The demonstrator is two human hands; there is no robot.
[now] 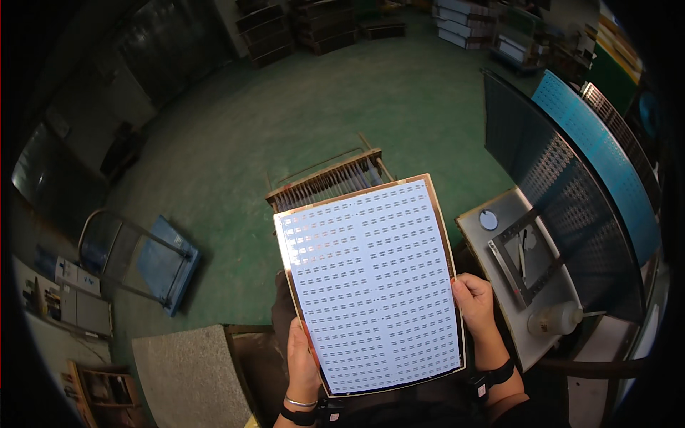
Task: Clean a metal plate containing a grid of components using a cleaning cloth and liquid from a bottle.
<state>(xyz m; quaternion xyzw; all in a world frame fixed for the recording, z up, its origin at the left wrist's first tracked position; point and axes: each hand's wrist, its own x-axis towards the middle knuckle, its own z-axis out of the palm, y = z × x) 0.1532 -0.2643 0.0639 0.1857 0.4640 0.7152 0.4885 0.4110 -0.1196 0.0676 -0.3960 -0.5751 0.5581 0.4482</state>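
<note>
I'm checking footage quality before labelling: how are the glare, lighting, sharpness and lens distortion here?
In the head view, glare catches the upper left of the white panel, whose printed marks look mostly sharp; in the head view, the far boxes look dim and soft, the tall dark board bows, and the corners fall to black.

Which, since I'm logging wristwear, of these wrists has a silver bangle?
The wrist of the left hand: a silver bangle sits beside its black strap. The wrist of the right hand shows only a black band.
</note>
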